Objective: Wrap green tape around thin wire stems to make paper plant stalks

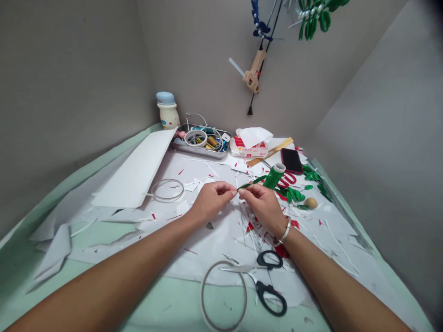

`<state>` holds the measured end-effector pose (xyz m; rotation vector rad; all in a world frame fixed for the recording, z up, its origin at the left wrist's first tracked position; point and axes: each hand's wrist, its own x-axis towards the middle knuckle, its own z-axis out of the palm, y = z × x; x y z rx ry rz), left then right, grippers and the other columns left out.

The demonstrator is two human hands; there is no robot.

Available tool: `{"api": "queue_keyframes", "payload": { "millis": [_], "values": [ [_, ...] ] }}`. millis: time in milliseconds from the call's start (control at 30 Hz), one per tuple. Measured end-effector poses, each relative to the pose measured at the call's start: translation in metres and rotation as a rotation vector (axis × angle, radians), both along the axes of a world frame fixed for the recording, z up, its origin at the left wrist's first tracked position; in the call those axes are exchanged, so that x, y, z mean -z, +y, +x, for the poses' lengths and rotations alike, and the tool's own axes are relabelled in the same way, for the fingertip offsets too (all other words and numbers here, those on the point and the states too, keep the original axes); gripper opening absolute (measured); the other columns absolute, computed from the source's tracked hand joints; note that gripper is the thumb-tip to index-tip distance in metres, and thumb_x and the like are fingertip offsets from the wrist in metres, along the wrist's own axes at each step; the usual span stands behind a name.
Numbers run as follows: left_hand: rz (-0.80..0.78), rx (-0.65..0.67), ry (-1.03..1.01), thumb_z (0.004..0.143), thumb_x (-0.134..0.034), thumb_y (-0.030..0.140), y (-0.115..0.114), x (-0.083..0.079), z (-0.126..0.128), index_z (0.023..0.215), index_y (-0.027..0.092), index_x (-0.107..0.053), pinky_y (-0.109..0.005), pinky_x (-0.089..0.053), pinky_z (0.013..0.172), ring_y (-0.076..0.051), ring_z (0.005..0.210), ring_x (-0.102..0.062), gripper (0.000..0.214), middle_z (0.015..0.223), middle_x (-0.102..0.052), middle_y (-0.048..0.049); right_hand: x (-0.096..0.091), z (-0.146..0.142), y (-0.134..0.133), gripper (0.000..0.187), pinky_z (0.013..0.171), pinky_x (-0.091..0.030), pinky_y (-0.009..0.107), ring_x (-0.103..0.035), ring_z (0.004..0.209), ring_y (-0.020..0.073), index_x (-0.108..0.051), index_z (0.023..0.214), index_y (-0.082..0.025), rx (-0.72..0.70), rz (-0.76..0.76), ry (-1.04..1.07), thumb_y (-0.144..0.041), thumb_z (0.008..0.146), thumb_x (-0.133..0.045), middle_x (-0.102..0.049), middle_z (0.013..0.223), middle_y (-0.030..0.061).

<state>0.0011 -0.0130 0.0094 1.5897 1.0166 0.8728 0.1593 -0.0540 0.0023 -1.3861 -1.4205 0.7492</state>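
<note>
My left hand (212,199) and my right hand (262,203) meet above the middle of the table, fingertips pinched together. Between them they hold a thin wire with a strip of green tape (249,183) that runs up to the green tape roll (274,175) just behind my right hand. Both hands are closed in a pinch on the wire. A silver bangle sits on my right wrist. Thin wires lie on the paper under my hands.
Black-handled scissors (265,281) and a clear tape ring (224,296) lie near the front edge. Another ring (168,190) is at left. Behind are a metal tray (202,139) of supplies, a tissue pack (249,145), a phone (291,160), red scissors, green leaf pieces (294,194), paper scraps.
</note>
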Motion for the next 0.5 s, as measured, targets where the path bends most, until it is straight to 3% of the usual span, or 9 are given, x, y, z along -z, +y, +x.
{"api": "queue_keyframes", "payload": {
  "millis": [233,367,500],
  "values": [
    [0.139,-0.077,0.111,0.074,-0.057,0.032,0.007,0.006,-0.002,0.081,0.015,-0.068,-0.023,-0.042,0.060,-0.013,0.064,-0.057,0.021,0.072,-0.066,-0.0009,0.008,0.003,-0.001,0.014,0.067,-0.044,0.025,-0.059,0.072,0.0134,-0.070,0.089,-0.020,-0.120,0.170,-0.346,-0.024,0.084,-0.057,-0.068,0.083,0.0018],
    [0.274,-0.130,0.234,0.073,-0.054,0.024,0.011,0.009,-0.004,0.078,0.017,-0.067,-0.023,-0.042,0.060,-0.013,0.063,-0.055,0.016,0.073,-0.066,-0.0001,0.004,0.004,-0.008,0.015,0.067,-0.042,0.025,-0.057,0.071,0.0136,-0.070,0.091,-0.022,-0.176,0.278,-0.642,-0.023,0.085,-0.056,-0.063,0.078,0.0018],
    [0.423,-0.117,0.358,0.072,-0.053,0.019,0.009,0.006,-0.005,0.074,0.017,-0.064,-0.023,-0.041,0.060,-0.012,0.064,-0.054,0.012,0.074,-0.063,-0.0008,-0.003,0.008,-0.011,0.018,0.063,-0.039,0.026,-0.054,0.068,0.0138,-0.070,0.091,-0.022,-0.159,0.387,-0.755,-0.028,0.088,-0.053,-0.058,0.074,0.0022]
  ]
}}
